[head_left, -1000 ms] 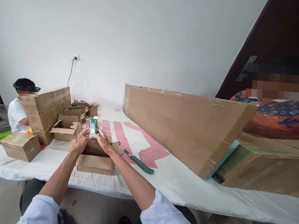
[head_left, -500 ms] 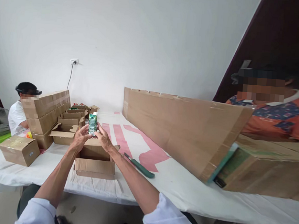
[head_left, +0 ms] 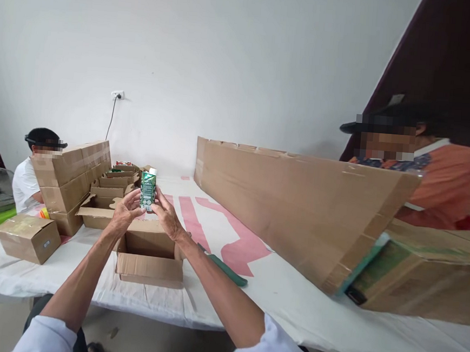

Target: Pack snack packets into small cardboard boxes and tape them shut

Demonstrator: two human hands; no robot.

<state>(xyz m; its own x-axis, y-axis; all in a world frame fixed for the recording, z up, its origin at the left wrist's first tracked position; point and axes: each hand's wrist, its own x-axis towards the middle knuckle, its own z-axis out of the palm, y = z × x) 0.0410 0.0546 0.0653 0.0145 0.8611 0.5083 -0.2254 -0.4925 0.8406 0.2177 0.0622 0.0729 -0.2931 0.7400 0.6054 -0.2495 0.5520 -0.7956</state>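
Both my hands hold a small green carton with a white cap [head_left: 147,188] upright in the air. My left hand [head_left: 124,213] grips its left side and my right hand [head_left: 165,215] its right side, fingers curled round it. Right below stands an open brown cardboard box [head_left: 148,267] on the white-covered table [head_left: 249,302]; its inside is hidden from me. A green-handled knife [head_left: 223,267] lies on the cloth just right of my right forearm.
Several open and taped cardboard boxes [head_left: 76,174] stand at the left, with a closed box [head_left: 26,237] near the table edge. A long cardboard sheet [head_left: 298,202] stands on edge at the right. One person sits at the far left [head_left: 25,184], another in orange at the right [head_left: 446,182].
My hands have lifted the green carton a little higher above the open box. The person in orange at the right has shifted and come further into view.
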